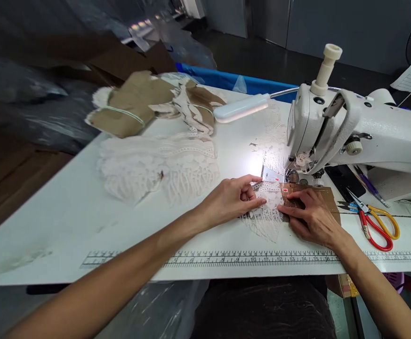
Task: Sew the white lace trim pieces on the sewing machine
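Note:
My left hand (235, 197) is at the left edge of a white lace trim (267, 214) with a fringed lower edge. Its index finger stretches toward the metal needle plate (271, 174), the thumb lies over the lace, and the other fingers curl in at the lace's edge. My right hand (309, 214) lies flat with spread fingers on a brown card piece (327, 200), fingertips beside the lace. Both pieces lie in front of the needle area of a white sewing machine (378, 127). Fingers partly hide the lace and card.
A stack of white lace (159, 165) lies to the left, with brown bundles (131, 103) tied behind it. A lamp (242, 108) lights the needle area. Scissors (378, 226), a pen (371, 186) and a black phone (345, 182) lie right. A printed ruler (233, 259) runs along the front edge.

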Tool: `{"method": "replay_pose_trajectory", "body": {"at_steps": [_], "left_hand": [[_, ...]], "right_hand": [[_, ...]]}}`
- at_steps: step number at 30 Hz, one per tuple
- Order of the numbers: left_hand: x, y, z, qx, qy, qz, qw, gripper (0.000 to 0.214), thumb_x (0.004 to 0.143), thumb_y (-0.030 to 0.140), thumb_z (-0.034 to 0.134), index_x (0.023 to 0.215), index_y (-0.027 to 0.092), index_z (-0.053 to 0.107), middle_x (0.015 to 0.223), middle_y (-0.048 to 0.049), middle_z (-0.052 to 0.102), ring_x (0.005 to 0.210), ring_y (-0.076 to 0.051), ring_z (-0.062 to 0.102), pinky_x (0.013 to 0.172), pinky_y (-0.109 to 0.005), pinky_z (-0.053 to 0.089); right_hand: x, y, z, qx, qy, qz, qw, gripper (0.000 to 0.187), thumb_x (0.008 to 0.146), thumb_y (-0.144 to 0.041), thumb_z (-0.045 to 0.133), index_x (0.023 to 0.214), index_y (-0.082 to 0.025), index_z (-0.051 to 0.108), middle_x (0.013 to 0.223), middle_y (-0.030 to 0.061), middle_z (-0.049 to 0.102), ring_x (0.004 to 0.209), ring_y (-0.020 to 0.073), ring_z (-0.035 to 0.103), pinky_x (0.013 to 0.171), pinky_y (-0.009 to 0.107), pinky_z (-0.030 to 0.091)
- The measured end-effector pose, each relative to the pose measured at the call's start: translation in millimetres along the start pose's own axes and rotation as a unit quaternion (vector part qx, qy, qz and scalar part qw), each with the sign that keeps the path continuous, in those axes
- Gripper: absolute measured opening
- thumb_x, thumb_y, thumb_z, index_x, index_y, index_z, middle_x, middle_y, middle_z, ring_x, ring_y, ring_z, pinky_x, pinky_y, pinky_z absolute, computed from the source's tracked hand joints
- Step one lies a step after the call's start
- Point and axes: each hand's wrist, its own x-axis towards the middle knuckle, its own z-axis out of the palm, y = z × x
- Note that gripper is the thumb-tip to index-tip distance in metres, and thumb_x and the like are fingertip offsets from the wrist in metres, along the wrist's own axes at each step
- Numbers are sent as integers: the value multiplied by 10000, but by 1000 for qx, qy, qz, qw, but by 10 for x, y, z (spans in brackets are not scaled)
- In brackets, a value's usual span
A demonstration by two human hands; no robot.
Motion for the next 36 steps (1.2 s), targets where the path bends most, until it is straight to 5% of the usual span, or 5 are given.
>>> {"method": "replay_pose_trajectory", "body": {"at_steps": [11,28,32,36], "left_hand": [[-34,-50,15,32,34,75,996,385,822,368,604,1152,172,622,681,34,652,544,-112,559,529,-237,462],[-47,-82,-3,54,50,81,994,370,887,404,578,1172,174,629,655,36,610,504,-99,514,496,-221,442],[-21,-78,-26,185,165,226,942,284,971,387,521,1053,171,685,814,-33,636,549,-96,517,498,-228,445],[70,-67,62,303,101,375,870,237,1001,263,451,1022,168,667,953,-88,673,748,-156,626,622,-287,542]], "right_hand": [[-9,-29,-2,-18,-6,5,1000,411,883,-159,554,1255,-305,651,1239,93,560,1057,269,514,893,473,471],[-6,-60,-15,-11,-19,18,1000,413,881,-152,565,1260,-302,628,1236,88,562,1086,279,509,900,479,465],[1,-75,-21,-7,-22,29,999,372,897,-173,574,1239,-301,646,1227,81,573,1104,279,498,903,461,454],[10,-82,-26,-17,-25,29,999,353,905,-189,579,1233,-295,656,1190,83,584,1104,282,493,904,465,436]]}}
